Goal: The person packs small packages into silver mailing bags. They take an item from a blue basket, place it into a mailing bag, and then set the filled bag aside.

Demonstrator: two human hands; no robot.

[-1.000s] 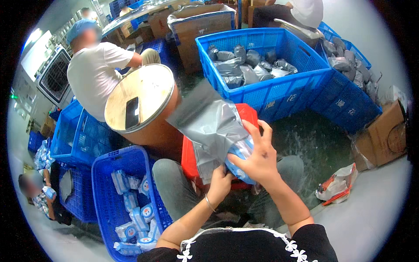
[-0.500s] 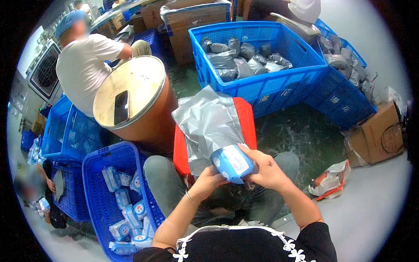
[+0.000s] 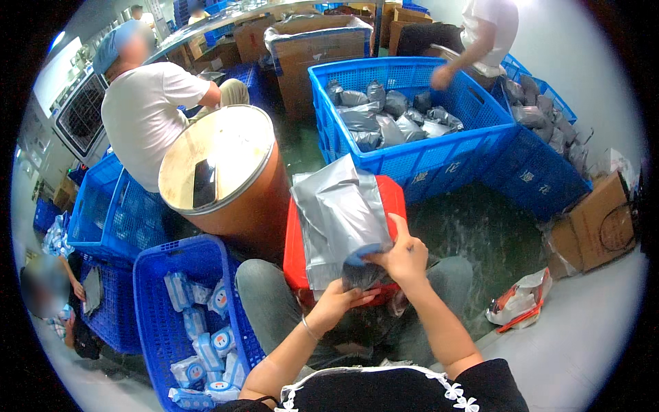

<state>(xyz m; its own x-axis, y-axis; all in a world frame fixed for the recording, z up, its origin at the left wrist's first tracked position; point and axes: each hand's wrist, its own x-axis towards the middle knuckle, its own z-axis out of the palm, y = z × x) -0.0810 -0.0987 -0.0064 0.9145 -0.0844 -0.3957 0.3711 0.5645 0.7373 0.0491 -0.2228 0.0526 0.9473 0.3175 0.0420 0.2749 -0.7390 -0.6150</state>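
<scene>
A grey plastic mailing bag [image 3: 336, 218] lies over the red stool [image 3: 296, 257] between my knees. Inside its near end sits a blue soft pack [image 3: 358, 257], mostly covered by the plastic. My left hand [image 3: 338, 303] grips the bag's near end from below, around the pack. At the bag's right side, my right hand [image 3: 406, 257] holds its edge beside the pack, index finger pointing up. The fingertips under the pack are partly hidden.
Left of my knee stands a blue basket [image 3: 145, 302] with several blue-and-white packs [image 3: 195, 323]. Ahead is a large blue crate [image 3: 412, 147] of filled grey bags. A round drum [image 3: 240, 144] bears a phone [image 3: 204, 184]. Co-workers sit nearby.
The blue pack has gone from lying outside on the bag's near end to being inside it. My right hand moved up slightly. A co-worker's hand now reaches over the large crate.
</scene>
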